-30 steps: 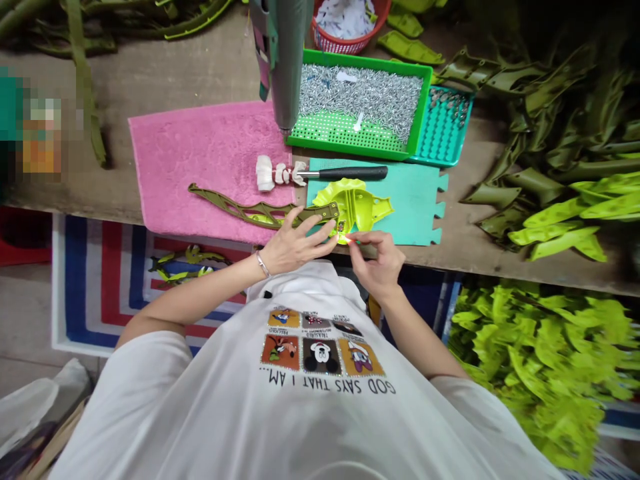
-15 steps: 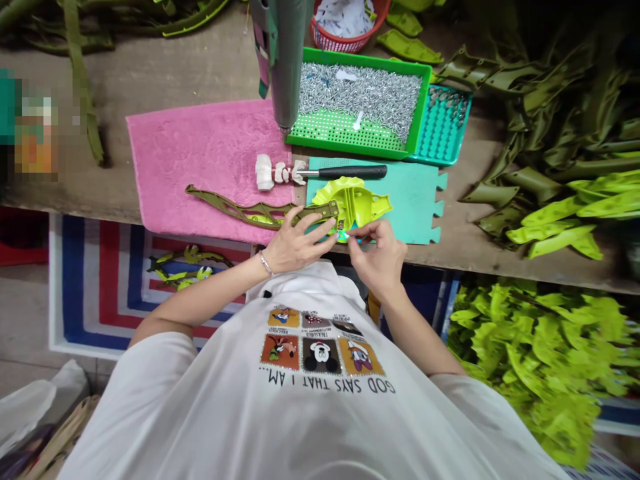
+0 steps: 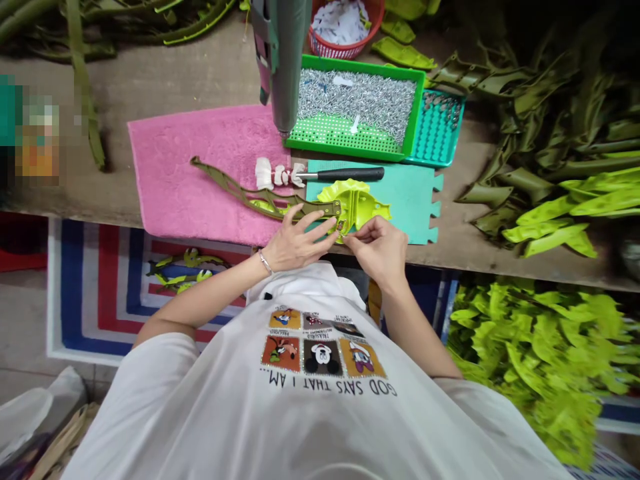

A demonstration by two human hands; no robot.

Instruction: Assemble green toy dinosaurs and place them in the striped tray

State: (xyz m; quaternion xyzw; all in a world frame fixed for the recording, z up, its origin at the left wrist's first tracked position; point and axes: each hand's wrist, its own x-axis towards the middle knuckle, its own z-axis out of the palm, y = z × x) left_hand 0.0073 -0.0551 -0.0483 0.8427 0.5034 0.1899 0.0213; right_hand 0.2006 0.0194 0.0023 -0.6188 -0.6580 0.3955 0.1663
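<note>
Olive limb (image 3: 233,187) now skews under your spread left hand (image 3: 295,243); alignment seems unsettled. Right hand (image 3: 383,250) pinches at lime shell (image 3: 364,208), can't tell what.

White short-sleeved T-shirt (image 3: 320,427), cartoon squares (image 3: 324,357), black lettering (image 3: 333,385), slim silver bracelet (image 3: 265,262)

yellow-green part (image 3: 367,205): glossy plastic | olive strip (image 3: 235,188): matt plastic | towel (image 3: 200,177): rough cloth | screws (image 3: 370,97): shiny metal

Shell piece (image 3: 370,208) over mat (image 3: 415,217), frame piece (image 3: 223,179) leftward over towel (image 3: 210,140), tool (image 3: 340,175) behind both pieces, screws (image 3: 360,100) in tray (image 3: 325,135) beyond
</note>
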